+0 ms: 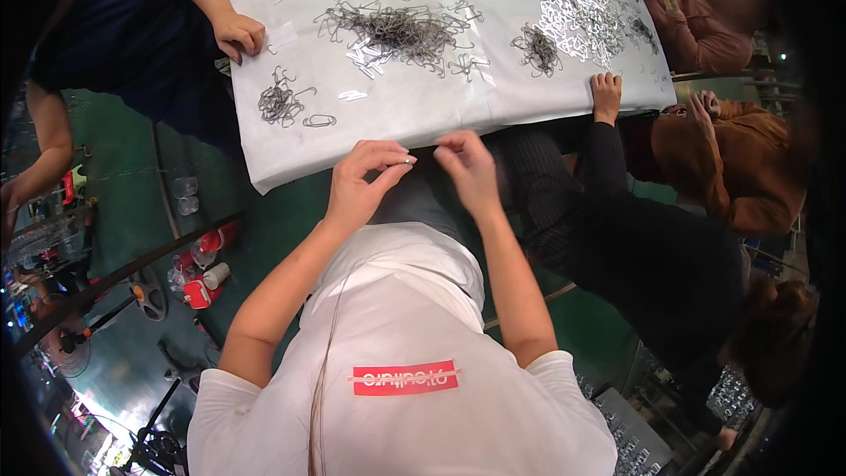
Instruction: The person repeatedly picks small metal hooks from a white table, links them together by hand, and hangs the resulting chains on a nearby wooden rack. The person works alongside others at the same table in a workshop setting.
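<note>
Apparently, the left hand (363, 173) pinches a small bright piece (410, 159) just off the near edge of the table (388, 116); whether the right hand (471, 167) holds anything cannot be told. A slack fingertip grip could let the piece fall to the floor (123, 185).
</note>
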A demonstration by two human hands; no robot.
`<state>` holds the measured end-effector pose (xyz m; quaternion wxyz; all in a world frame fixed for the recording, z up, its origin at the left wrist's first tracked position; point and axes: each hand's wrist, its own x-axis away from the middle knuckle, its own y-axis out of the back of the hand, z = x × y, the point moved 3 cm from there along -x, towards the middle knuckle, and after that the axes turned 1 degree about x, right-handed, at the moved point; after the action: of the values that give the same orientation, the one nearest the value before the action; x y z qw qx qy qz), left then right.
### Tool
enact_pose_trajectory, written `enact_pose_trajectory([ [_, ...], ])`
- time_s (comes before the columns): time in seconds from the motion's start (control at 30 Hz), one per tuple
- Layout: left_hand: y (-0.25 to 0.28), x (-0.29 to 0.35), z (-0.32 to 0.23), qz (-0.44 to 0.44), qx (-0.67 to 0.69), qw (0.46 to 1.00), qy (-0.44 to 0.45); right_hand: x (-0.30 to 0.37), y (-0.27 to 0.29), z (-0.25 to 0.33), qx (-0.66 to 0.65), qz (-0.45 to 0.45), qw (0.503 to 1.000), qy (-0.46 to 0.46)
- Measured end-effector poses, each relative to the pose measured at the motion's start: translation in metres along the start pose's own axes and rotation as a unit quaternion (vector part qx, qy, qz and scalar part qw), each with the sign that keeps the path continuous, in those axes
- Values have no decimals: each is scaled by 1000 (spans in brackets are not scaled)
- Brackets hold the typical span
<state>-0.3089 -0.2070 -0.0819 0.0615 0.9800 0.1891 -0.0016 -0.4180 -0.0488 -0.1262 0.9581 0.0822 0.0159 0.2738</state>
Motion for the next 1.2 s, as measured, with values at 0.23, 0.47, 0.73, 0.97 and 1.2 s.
enact_pose_trajectory([
  [0.23, -1, 6, 5, -33, -10, 999, 33, -138, 69, -31, 405, -29, 912, 59],
  [0.47, -4, 8, 1, -45, -39, 998, 8, -185, 71, -51, 608, 118, 783, 62],
  [0.73, -7, 6, 0, -35, -58, 997, -31, -97, 46, -10, -32, 85, 987, -134],
  [0.97, -6, 10, 0, -24, -51, 997, -53, 14, -8, 52, -271, 46, 941, -195],
  [1.2, -6, 12, -1, -33, -55, 996, -63, 36, -27, 47, -265, -3, 950, -164],
])
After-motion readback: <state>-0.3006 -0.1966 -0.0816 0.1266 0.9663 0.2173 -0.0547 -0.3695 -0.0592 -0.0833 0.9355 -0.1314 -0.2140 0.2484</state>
